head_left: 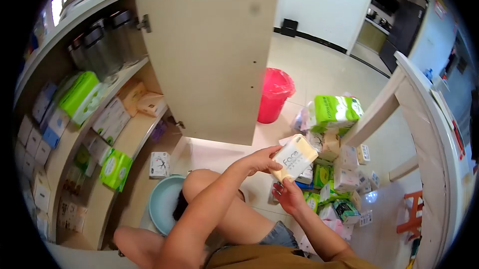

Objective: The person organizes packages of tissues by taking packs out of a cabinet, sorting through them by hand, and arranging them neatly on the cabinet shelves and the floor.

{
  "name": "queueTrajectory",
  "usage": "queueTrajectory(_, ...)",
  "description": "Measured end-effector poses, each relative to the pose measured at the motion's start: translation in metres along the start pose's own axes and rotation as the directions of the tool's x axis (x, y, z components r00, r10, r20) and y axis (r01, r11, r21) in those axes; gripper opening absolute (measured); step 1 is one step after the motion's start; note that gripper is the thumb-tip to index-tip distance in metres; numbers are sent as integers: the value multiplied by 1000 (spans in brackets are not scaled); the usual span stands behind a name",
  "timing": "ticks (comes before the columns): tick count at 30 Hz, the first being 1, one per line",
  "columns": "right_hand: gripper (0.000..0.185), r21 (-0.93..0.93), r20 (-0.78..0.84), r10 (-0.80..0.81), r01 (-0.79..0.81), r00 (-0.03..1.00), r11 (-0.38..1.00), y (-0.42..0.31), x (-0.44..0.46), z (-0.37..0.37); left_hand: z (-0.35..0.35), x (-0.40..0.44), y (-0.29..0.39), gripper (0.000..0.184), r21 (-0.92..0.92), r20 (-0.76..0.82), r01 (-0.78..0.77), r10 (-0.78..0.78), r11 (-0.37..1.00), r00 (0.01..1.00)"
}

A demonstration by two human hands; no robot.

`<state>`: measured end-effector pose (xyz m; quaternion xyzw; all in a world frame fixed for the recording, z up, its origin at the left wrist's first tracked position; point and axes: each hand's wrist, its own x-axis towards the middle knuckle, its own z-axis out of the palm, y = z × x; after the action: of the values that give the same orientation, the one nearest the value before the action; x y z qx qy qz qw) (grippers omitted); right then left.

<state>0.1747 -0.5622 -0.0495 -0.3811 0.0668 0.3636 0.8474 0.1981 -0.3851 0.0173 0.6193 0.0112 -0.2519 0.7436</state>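
A white and cream tissue pack marked "Face" (295, 158) is raised over the floor, near the pile of tissue packs (332, 176). My left hand (264, 160) grips its left edge, thumb on the front. Below the pack, my right hand (289, 196) has its fingers apart, with fingertips near or against the bottom edge; whether they touch is unclear. A large green and white pack (338, 112) tops the back of the pile.
An open cabinet door (209, 59) stands ahead. Shelves (127, 94) at left hold packs and glass jars. A pink bin (273, 97), a blue basin (162, 204), a white table (406, 82) and a red-brown stool (411, 215) are around.
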Motion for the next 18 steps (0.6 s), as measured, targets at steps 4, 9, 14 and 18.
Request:
queueTrajectory(4, 43, -211, 209, -15, 60, 978, 976, 2, 16, 24, -24, -35, 12, 63, 13, -82, -44, 45, 999, 996)
queueTrajectory(9, 52, -105, 360, -196, 248, 912, 963, -16, 36, 85, -54, -96, 24, 57, 25, -274, -92, 96, 995, 957)
queueTrajectory(14, 53, -291, 434, -125, 270, 892, 918, -7, 60, 147, -87, -169, 15, 53, 42, -417, -195, 194, 980, 888)
queueTrajectory(18, 47, -464, 510, 65, 211, 857, 861, 15, 82, 209, -96, -226, 8, 51, 37, -574, -326, 287, 945, 767)
